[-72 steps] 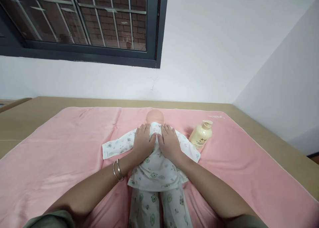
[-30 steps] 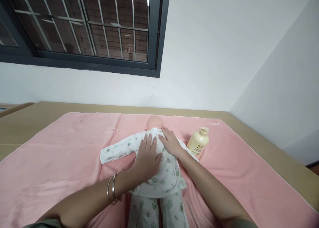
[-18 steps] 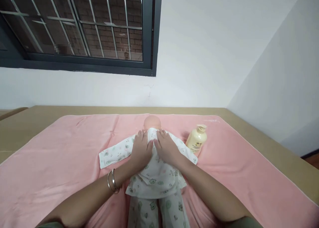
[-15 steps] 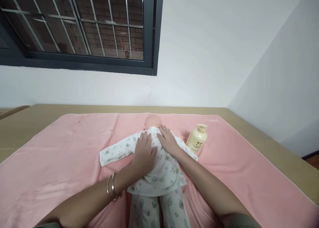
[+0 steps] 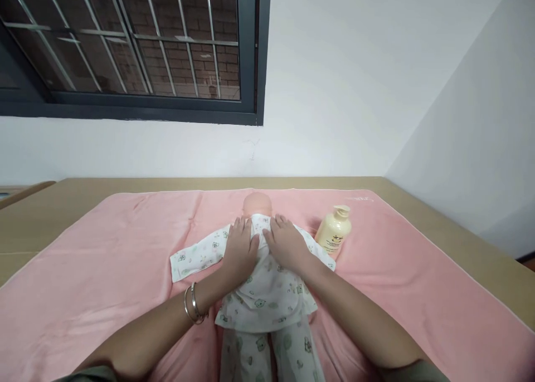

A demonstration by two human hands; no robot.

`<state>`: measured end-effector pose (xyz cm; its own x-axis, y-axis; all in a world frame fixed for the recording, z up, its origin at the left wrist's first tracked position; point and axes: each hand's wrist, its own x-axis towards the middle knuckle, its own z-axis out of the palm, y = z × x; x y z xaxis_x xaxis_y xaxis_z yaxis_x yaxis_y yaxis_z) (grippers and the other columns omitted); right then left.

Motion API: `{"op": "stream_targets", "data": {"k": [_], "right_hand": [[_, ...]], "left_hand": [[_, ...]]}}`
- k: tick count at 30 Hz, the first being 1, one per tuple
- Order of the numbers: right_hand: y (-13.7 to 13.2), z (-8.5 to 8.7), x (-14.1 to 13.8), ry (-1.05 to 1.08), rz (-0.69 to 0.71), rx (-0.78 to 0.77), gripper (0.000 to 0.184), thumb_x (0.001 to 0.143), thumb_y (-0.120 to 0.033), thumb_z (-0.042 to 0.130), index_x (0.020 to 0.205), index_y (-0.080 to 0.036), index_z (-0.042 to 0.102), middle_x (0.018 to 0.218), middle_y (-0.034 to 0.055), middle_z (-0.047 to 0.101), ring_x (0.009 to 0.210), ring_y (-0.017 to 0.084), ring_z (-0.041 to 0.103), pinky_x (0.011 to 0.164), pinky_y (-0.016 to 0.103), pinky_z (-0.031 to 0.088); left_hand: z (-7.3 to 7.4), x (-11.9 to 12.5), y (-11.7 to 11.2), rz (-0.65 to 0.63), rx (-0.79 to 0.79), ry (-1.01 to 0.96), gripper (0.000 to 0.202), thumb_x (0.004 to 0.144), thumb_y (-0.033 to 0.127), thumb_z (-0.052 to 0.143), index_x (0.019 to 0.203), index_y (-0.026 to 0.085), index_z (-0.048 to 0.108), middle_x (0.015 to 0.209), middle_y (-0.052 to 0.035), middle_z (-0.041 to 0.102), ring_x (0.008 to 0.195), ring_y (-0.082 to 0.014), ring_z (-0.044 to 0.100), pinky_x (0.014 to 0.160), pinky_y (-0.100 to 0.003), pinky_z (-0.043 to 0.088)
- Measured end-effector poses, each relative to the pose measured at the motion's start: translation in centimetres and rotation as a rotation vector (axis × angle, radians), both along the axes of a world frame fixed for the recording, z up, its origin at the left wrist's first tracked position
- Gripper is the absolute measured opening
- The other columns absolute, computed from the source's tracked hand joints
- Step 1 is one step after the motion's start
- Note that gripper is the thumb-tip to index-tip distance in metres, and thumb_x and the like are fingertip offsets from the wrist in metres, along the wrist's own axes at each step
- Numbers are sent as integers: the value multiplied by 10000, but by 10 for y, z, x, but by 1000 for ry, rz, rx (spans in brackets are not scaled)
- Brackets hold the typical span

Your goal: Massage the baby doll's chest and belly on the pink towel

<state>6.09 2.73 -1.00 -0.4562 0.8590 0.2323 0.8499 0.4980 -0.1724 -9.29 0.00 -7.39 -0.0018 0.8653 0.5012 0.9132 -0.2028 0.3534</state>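
A baby doll (image 5: 267, 304) in a white printed top and trousers lies face down on a pink blanket (image 5: 117, 248), its bald head at the far end and its sleeves spread to both sides. Flat on the left of its upper back rests my left hand (image 5: 241, 251), fingers stretched toward the shoulder. My right hand (image 5: 287, 244) lies on the right side of the upper back, also with straight fingers. Both palms touch the cloth and neither grips anything. A pale yellow pump bottle (image 5: 334, 230) stands tilted in view beside the doll's right-hand sleeve.
The blanket covers most of a tan table (image 5: 443, 220), whose far edge meets a white wall (image 5: 326, 92). A dark-framed window (image 5: 253, 53) with metal bars is at the upper left.
My right hand has shifted slightly down and outward from near the doll's neck. My left hand has moved up a little toward the shoulder. The view has tilted slightly.
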Motion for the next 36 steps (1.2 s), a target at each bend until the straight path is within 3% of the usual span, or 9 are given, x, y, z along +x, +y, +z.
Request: {"op": "stream_targets", "data": {"k": [3,7,11,17,22,25,28,36], "right_hand": [[23,-10,-1,63,-44,-64,486,1014,-373,304,1343,-88,519,1432,176,488,1359,265,411,1119,433,303],[10,-20,-8,44,-53,68,467,1002,-312,319,1322,-47,532,1394,204,519,1323,287,450,1126,452,291],[-7,-29,-13,44,-35,171,466,972,-270,356,1307,-5,541,1329,227,569,1290,306,486,1123,445,320],[8,-39,-6,262,20,147,458,965,-263,354,1343,-66,520,1382,174,541,1346,284,424,1133,486,325],[-3,-29,-6,339,77,183,502,935,-244,394,1417,-107,429,1487,161,417,1411,284,326,1142,545,289],[-17,-23,-11,302,202,254,522,922,-213,399,1429,-92,401,1522,169,358,1448,278,240,1165,568,218],[-28,-22,-16,196,297,204,496,898,-217,461,1377,-91,472,1497,178,398,1442,297,252,1161,571,223],[-35,-20,-17,147,300,193,512,882,-242,494,1366,-76,486,1499,186,392,1437,309,255,1166,569,201]], "left_hand": [[12,-2,-4,-17,9,65,445,936,318,366,1323,123,467,1384,-182,517,1348,-320,407,1110,-531,308],[26,-13,12,-35,-38,61,336,939,343,364,1141,165,564,1148,-136,645,1124,-280,570,1007,-471,410],[16,-11,21,-8,11,32,309,933,332,373,1113,165,560,1102,-134,644,1100,-292,561,991,-495,398],[4,-6,19,-35,87,-248,316,931,332,401,1164,190,560,1183,-122,627,1146,-290,539,1062,-520,336],[-1,-10,14,-117,165,-572,368,974,347,310,1240,211,524,1286,-112,567,1227,-254,491,1083,-488,343],[-4,-9,9,-116,216,-716,409,987,376,294,1329,213,448,1368,-111,493,1299,-238,426,1114,-463,318],[-6,-9,6,-114,225,-777,434,988,404,300,1359,206,412,1375,-116,472,1300,-237,420,1114,-455,318],[-5,-9,6,-111,204,-824,429,977,430,344,1338,209,415,1359,-109,470,1288,-236,424,1111,-438,321]]}}
